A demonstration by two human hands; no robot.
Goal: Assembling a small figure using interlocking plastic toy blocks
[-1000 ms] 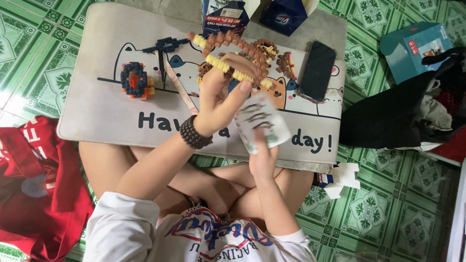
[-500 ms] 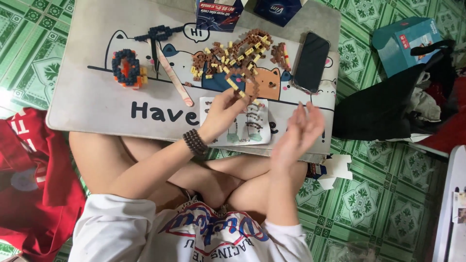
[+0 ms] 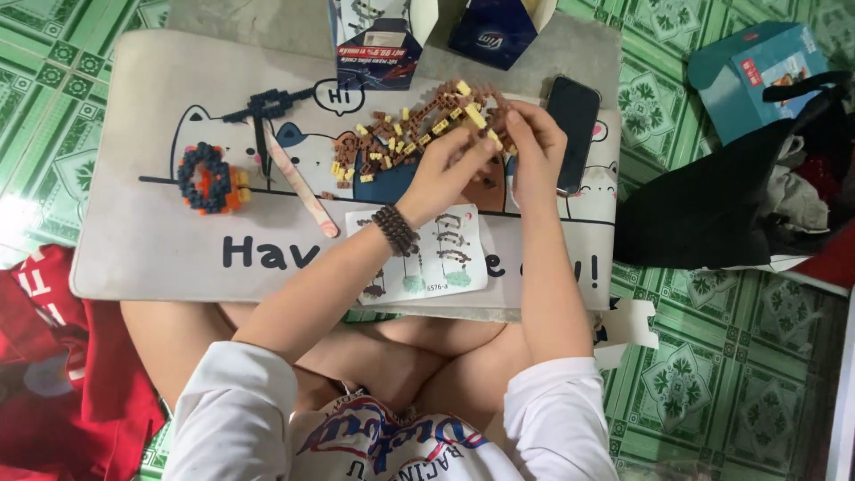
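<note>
Seated person, viewed from above, legs folded under the torso. Both arms extend forward, bare from the short white sleeves to the wrists. Left hand (image 3: 443, 174): forearm angled up and to the right, dark beaded bracelet (image 3: 395, 230) on the wrist, fingers curled downward with the tips drawn together. Right hand (image 3: 533, 151): forearm nearly straight ahead, back of the hand upward, fingers bent and pointing toward the left hand. The two hands lie just beside each other, fingertips close together.
</note>
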